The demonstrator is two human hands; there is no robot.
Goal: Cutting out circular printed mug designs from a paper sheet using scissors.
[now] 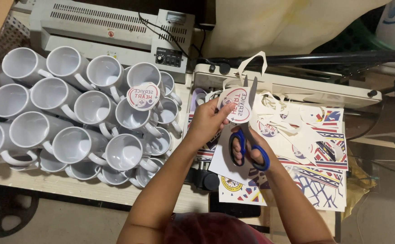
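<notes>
The left hand [208,121] pinched a round printed cutout [237,105]; the right hand [251,151] gripped blue-handled scissors [248,135] cutting its edge, white mugs [75,113] stacked left of both hands.

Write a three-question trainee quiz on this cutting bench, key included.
1. True or false: the right hand holds blue-handled scissors.
2. What does the left hand hold? A) a mug B) a heart-shaped paper cutout C) a ruler
3. Fill in: another cutout rests on the white ____.

Key: 1 true; 2 B; 3 mugs.
</notes>
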